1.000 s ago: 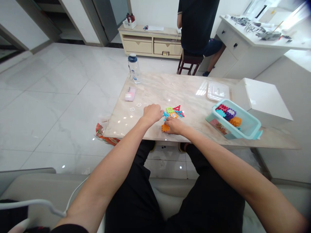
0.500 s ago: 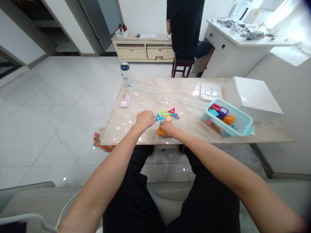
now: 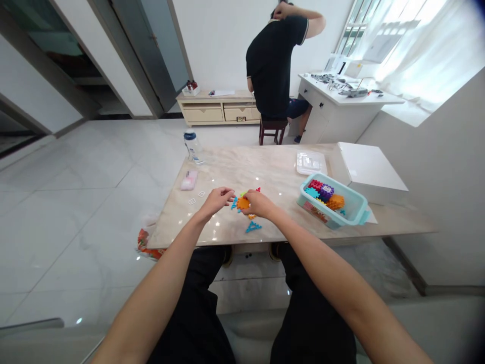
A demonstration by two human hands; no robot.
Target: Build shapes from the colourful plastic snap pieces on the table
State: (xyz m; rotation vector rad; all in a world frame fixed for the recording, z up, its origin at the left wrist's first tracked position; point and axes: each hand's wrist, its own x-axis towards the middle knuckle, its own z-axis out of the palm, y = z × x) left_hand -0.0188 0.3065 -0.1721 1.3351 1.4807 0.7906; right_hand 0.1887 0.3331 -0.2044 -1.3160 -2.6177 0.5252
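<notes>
The table point(image 3: 235, 167) extends across the middle of the frame; its top is pale and marbled. A person point(image 3: 271, 65) in a dark shirt sits on a stool at the upper centre, with one arm raised. The white box point(image 3: 373, 172) stands on the table at the right of the frame. The turquoise container point(image 3: 351, 206) is in front of the box and contains red, purple, teal and orange pieces. The clear lid point(image 3: 311, 163) lies behind the container. The bottle point(image 3: 193, 148) stands upright at the table's far left corner.

The right hand point(image 3: 258, 203), at the centre of the frame, pinches the orange piece point(image 3: 243, 203) between thumb and fingers. The left hand point(image 3: 220, 199) is just left of it, with its fingers loosely spread; its fingertips are beside a blue piece point(image 3: 234, 203), and contact cannot be determined. The pink pack point(image 3: 189, 180) lies left of the left hand.

The blue triangle point(image 3: 253, 227) lies flat below the right hand, near the table's front edge. Two white cards point(image 3: 201, 194) lie between the pink pack and the left hand. Small portions of a green piece point(image 3: 243, 194) and a red piece point(image 3: 258, 189) show beside the right hand.
</notes>
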